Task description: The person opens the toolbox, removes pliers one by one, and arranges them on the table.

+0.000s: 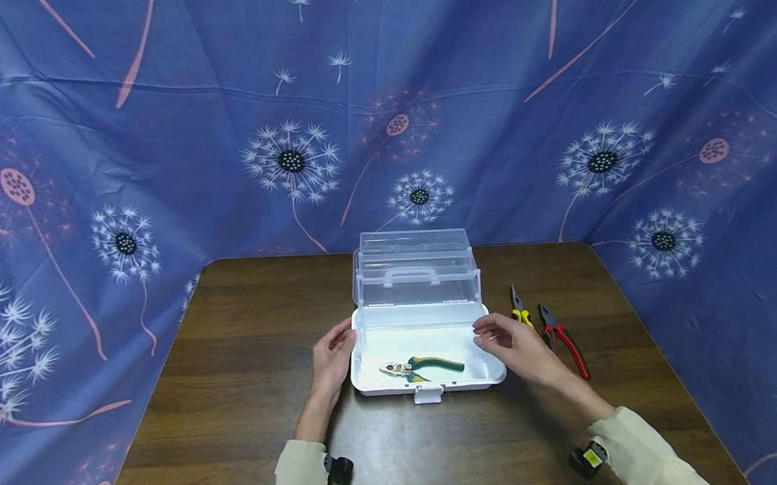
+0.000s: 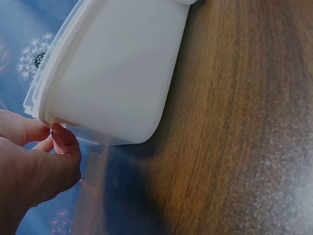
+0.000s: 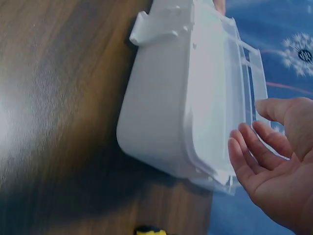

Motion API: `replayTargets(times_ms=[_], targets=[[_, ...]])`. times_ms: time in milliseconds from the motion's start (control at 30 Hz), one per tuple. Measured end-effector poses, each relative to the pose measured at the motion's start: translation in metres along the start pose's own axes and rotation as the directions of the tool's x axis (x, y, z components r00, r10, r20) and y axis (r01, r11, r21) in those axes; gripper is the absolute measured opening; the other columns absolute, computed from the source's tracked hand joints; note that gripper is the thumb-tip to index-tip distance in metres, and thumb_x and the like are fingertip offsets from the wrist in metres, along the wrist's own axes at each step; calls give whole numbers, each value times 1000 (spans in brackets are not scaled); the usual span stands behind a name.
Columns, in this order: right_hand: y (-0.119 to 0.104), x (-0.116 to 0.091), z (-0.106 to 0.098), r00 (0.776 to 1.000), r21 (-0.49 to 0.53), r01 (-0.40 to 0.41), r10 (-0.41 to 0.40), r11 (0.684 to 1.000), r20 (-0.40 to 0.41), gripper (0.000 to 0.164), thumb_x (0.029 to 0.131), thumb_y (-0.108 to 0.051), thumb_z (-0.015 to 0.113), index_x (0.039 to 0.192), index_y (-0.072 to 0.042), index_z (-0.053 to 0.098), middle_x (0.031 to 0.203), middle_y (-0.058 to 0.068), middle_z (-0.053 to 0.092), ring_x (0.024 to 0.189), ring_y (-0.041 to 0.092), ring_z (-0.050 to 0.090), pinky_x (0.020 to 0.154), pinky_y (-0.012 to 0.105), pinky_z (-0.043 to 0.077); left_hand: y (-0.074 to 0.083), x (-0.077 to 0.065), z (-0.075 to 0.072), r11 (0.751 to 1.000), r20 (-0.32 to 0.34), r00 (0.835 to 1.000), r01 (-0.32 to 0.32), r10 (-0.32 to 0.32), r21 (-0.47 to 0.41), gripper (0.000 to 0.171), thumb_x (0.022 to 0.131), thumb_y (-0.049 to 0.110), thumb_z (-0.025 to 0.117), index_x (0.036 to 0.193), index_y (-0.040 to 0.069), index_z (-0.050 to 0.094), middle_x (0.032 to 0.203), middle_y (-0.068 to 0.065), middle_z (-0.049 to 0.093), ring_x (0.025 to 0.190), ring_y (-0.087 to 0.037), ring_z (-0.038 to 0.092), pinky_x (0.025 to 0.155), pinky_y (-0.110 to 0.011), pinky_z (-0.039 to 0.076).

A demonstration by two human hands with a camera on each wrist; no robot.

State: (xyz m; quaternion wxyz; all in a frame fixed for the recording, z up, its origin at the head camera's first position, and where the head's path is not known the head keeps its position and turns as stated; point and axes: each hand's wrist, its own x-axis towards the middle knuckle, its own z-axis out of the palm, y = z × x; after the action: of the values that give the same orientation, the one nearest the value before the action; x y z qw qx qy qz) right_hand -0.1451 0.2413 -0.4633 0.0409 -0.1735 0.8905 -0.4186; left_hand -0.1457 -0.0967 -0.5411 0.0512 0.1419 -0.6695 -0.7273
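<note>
A white plastic toolbox (image 1: 395, 390) stands on the table in the head view, its clear lid (image 1: 414, 241) and clear trays (image 1: 419, 277) raised at the back. Inside it lie combination pliers with green handles (image 1: 436, 363). At the box's left rim, my left hand (image 1: 332, 359) pinches the edge between thumb and fingers, as the left wrist view shows at the corner. My right hand (image 1: 513, 345) hovers over the right rim, fingers loosely bent and holding nothing. In the right wrist view those fingers (image 3: 249, 147) sit beside the raised clear trays.
Right of the box lie long-nose pliers with yellow handles (image 1: 520, 313) and pliers with red and black handles (image 1: 569, 347), partly behind my right hand. A brown wooden table (image 1: 249, 335) carries everything. A blue dandelion-print cloth (image 1: 216, 170) hangs behind and at both sides.
</note>
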Motion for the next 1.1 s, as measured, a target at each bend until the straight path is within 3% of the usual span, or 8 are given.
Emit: replayTargets(times_ms=[233, 500, 800, 1100], targets=[[-5, 7, 22, 991, 1, 19, -19, 1000, 134, 30, 97, -14, 72, 121, 4, 67, 113, 17, 71, 98, 23, 68, 91, 48, 56, 2, 0, 2, 1000, 9, 1000, 5, -5, -3, 33, 101, 4, 63, 133, -4, 65, 119, -20, 66, 102, -16, 61, 83, -16, 49], [-1, 19, 49, 966, 28, 142, -145, 989, 216, 30, 98, -12, 70, 119, 9, 65, 113, 23, 69, 101, 37, 67, 88, 52, 56, 2, -1, 3, 1000, 23, 1000, -14, 15, -21, 35, 101, 4, 64, 134, -7, 63, 118, -22, 66, 102, -15, 59, 84, -15, 48], [1, 34, 75, 937, 0, 170, -162, 985, 308, 32, 93, -10, 76, 117, 8, 66, 111, 19, 70, 101, 35, 66, 89, 48, 55, 2, -2, 1, 999, 28, 999, -25, 26, -34, 36, 100, 3, 64, 134, -8, 62, 117, -22, 66, 101, -13, 59, 84, -15, 48], [-5, 50, 90, 903, -77, 204, -157, 976, 401, 31, 83, -7, 85, 108, 4, 69, 96, 13, 71, 88, 26, 66, 81, 37, 54, 0, -2, -1, 1000, 15, 1000, -10, 10, -25, 36, 100, 4, 64, 134, -7, 63, 117, -22, 66, 101, -15, 60, 84, -15, 48]])
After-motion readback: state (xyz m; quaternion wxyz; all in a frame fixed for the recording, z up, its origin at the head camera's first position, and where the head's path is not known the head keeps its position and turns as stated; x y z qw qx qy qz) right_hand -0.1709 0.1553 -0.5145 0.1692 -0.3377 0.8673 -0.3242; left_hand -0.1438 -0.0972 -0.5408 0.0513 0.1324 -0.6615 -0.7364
